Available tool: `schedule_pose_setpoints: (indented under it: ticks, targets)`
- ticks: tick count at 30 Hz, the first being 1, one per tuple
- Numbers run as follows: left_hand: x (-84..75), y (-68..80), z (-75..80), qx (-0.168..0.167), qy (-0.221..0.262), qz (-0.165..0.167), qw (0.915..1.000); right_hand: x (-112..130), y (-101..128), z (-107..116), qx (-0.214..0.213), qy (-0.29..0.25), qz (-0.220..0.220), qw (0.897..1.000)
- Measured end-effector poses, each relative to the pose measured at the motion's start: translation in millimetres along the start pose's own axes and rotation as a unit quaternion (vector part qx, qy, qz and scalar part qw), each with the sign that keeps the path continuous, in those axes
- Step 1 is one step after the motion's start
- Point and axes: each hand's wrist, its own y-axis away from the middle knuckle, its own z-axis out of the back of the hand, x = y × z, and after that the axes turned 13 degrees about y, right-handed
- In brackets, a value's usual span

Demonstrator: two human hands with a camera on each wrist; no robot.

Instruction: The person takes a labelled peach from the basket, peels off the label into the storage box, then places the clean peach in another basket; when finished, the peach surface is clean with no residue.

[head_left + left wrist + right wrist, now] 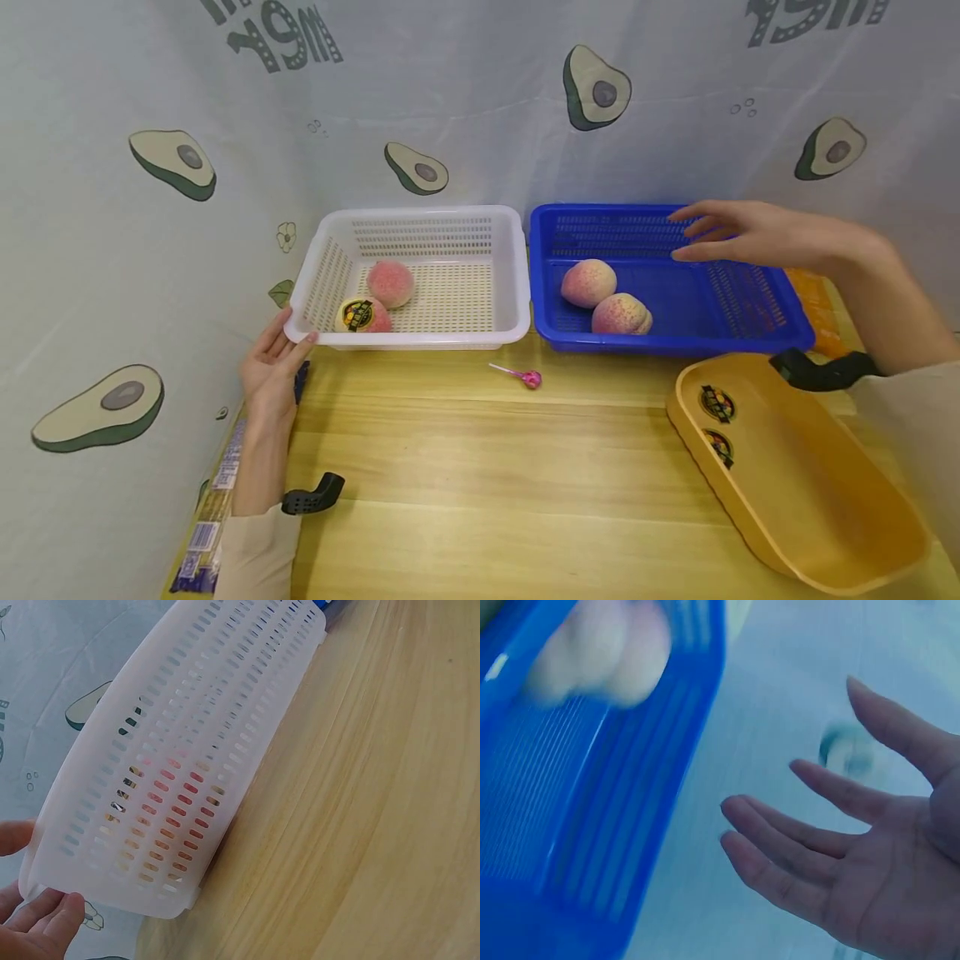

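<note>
Imo the lollipop (532, 380) on the counter (450, 483) is easy to bump if the white basket (420, 339), sitting just left of the blue basket (675, 304), gets pulled nearer, and a tilt could set its two peaches (391, 283) rolling. Left grip (272, 367) pinches that basket's near-left corner; right grip (738, 233) hangs near the blue one's far rim, fingers apart, holding nothing.

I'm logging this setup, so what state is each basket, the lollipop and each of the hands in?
White basket: upright, two peaches inside
Blue basket: upright, two peaches inside
Orange basket: open-topped, two stickers inside
Lollipop: lying on the wooden table
Left hand: gripping the white basket's near-left corner
Right hand: holding nothing, raised near the blue basket
</note>
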Motion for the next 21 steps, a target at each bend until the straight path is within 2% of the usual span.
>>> schedule_pose_setpoints:
  ticks: [2, 5, 10, 16, 21]
  targets:
    - [0.3, -0.9, -1.4, -0.001, 0.001, 0.000, 1.0000, 30, -19, 4, 0.014, -0.016, 0.028, 0.999]
    - [1.1, -2.0, -4.1, 0.000, 0.003, 0.002, 1.0000, 75, -47, 9, 0.033, -0.029, 0.048, 0.998]
    - [3.2, -3.3, -6.3, 0.010, -0.006, -0.001, 0.9999, 139, -95, 5, 0.046, -0.055, 0.084, 0.994]
    - [2.5, -2.9, -4.3, 0.005, -0.006, -0.004, 1.0000, 195, -142, -10, 0.056, -0.089, 0.138, 0.985]
    - [0.5, -1.9, 0.5, -0.003, -0.004, -0.008, 1.0000, 228, -179, -31, 0.084, -0.129, 0.151, 0.976]
